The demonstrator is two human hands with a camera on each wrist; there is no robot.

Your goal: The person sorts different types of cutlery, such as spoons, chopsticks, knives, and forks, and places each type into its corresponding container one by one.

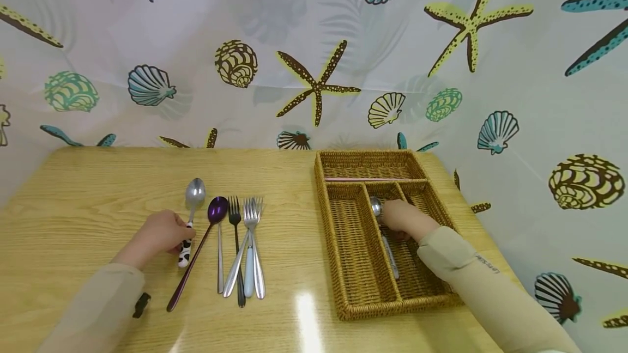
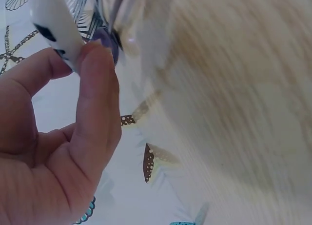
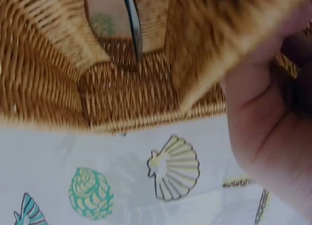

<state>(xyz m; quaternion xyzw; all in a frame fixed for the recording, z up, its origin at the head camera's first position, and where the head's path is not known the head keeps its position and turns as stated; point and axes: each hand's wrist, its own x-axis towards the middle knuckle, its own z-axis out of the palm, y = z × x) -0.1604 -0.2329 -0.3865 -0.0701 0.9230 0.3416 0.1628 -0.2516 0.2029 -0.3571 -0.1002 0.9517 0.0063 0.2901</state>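
Spoon (image 1: 390, 256) in basket (image 1: 370, 310) — middle hidden behind right grip (image 1: 405, 219); sleeve lettering (image 1: 487, 263) — too small to read.

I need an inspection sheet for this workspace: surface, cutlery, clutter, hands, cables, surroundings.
Surface: wood-grain table, glare near its front.
Job's things: cow-patterned spoon, purple spoon and forks at left; wicker tray at right, silver spoon inside.
Clutter: small dark object by the left sleeve, unidentifiable.
Hands: left hand pinches the cow-patterned spoon's handle; right hand is in the tray, grip hidden.
Cables: nothing seen.
Surroundings: white cloth printed with shells and starfish.
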